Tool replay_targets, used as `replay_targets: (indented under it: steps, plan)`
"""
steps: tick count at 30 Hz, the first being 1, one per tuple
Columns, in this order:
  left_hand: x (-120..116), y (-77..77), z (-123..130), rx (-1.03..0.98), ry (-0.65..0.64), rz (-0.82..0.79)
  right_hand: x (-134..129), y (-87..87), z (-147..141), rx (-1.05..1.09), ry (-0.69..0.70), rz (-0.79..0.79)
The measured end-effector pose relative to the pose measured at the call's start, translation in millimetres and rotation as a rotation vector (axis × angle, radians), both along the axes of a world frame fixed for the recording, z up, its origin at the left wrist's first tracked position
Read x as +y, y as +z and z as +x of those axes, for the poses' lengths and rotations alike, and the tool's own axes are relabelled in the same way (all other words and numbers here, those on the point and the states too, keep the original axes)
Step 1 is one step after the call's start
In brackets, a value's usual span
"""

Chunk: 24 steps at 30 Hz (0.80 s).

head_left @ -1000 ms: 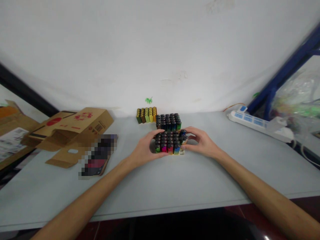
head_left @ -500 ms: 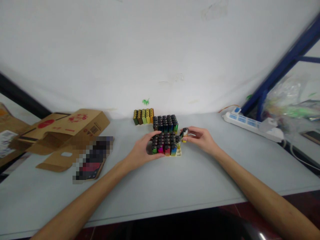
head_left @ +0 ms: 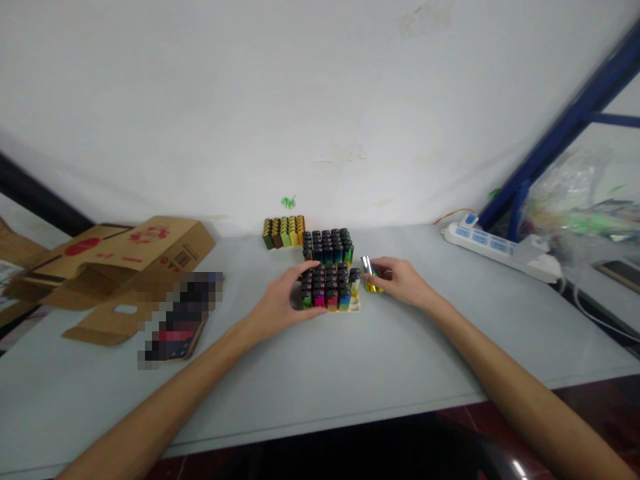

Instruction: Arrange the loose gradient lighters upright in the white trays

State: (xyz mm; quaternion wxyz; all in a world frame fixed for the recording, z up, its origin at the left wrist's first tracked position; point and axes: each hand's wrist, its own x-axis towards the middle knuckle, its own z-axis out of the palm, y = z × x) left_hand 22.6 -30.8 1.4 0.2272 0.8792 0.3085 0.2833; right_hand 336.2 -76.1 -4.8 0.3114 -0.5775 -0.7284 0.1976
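Note:
My left hand (head_left: 277,300) curls round the left side of a pale tray (head_left: 355,307) of upright black-topped lighters (head_left: 331,299), thumb along the near side and fingers over the far left. Their bodies are green, pink, orange and blue; the right column has a bare slot at its near end. Just right of the tray, my right hand (head_left: 400,280) pinches a shiny silver-and-yellow lighter (head_left: 371,275) in its fingertips. Whether there is more than one is unclear, and its top is not distinguishable.
Behind stands another block of dark-topped lighters (head_left: 329,247), with a gold-topped group (head_left: 284,232) by the wall. A brown cardboard box (head_left: 170,247) and a pixelated phone-like object (head_left: 180,327) lie left. A white power strip (head_left: 500,250) is at the right, near a blue frame (head_left: 550,133).
My right hand has shifted slightly, and the lighter in it has turned from upright with its black top showing to tilted, with its shiny body showing. My left hand stays on the tray.

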Motion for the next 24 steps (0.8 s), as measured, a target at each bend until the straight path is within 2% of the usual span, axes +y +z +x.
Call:
replay_targets:
  steps: [5,10,15,17,24]
  plan:
    - [0,1.3,1,-0.005,0.000,0.007,-1,-0.1,-3,-0.116,0.011,0.026]
    - [2,-1.6,0,-0.005,0.005,0.014,-7,6.5,-1,0.013,0.010,0.102]
    - [2,-2.4,1,-0.010,-0.006,0.025,-18,17.1,-10,0.187,0.223,0.073]
    - [1,-2.3,1,-0.011,-0.007,0.027,-19,17.3,-15,0.194,0.255,0.056]
    - [1,-1.4,0,0.001,-0.007,0.004,-15,7.7,-25,0.125,0.151,0.075]
